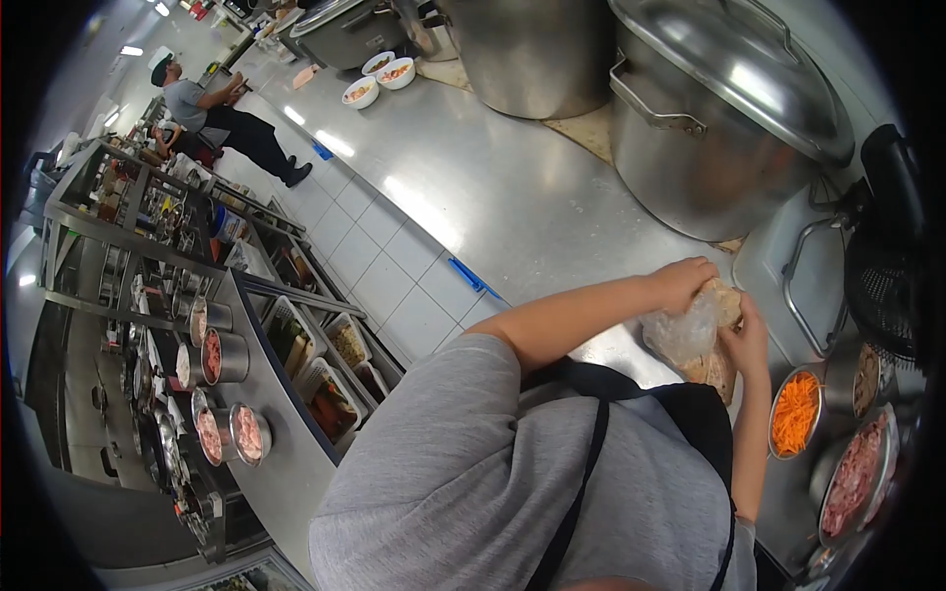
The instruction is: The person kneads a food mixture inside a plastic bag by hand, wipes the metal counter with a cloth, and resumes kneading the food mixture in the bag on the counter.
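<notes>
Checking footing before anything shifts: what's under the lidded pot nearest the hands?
Pale brown, board-like edges show beside the base of the lidded pot, on the metal counter. The pot hides whatever lies between.

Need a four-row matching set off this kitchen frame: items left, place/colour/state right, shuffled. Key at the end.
Column 1
1. Shredded carrot
2. Clear plastic bag
3. Stockpot with two-part side handle mounts
4. Three small white bowls

Column 2
A. Under a domed metal lid
B. Grouped toward the far end of the steel counter
C. Bright orange
D. Held by the left hand and right hand

Pairs: 1-C, 2-D, 3-A, 4-B
</notes>
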{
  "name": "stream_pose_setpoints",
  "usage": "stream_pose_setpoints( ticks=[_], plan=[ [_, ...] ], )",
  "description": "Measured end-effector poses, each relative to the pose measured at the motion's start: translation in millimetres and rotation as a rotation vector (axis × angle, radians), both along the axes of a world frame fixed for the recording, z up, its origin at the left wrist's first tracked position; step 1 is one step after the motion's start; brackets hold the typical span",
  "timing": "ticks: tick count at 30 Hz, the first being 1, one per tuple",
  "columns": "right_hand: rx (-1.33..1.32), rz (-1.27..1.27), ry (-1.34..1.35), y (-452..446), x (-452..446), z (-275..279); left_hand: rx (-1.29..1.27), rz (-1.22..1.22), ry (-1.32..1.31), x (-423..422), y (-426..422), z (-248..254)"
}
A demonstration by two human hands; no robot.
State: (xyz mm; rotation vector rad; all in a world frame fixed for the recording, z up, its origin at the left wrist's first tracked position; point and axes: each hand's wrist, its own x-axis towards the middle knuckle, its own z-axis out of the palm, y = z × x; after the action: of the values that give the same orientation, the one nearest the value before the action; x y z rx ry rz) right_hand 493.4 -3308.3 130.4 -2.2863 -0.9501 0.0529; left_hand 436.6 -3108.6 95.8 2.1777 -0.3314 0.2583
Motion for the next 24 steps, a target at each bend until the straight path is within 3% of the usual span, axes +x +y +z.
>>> stream_pose_setpoints(
  ticks=[2, 3, 7, 9, 13, 17, 24],
  plan=[
    [-0.081, 0.15, 0.312, -7, 19, 0, -0.108, -0.043, 0.134, 1, 11, 1],
    [-0.107, 0.189, 0.29, -9, 25, -1, -0.22, -0.085, 0.273, 0, 15, 0],
    [-0.04, 0.198, 0.268, 6, 4, 33, -0.309, -0.187, 0.122, 8, 10, -19],
    [-0.071, 0.223, 0.049, 8, 2, 21, -0.178, -0.209, 0.039, 9, 13, -12],
    [-0.111, 0.054, 0.094, 13, -12, 21, -0.03, -0.165, 0.018, 5, 11, 5],
    [-0.154, 0.014, 0.113, 19, -4, 15, -0.032, -0.137, 0.062, 6, 8, 7],
    [-0.143, 0.17, 0.081, 24, 26, 1, -0.065, -0.071, 0.177, 9, 7, 4]
  ],
)
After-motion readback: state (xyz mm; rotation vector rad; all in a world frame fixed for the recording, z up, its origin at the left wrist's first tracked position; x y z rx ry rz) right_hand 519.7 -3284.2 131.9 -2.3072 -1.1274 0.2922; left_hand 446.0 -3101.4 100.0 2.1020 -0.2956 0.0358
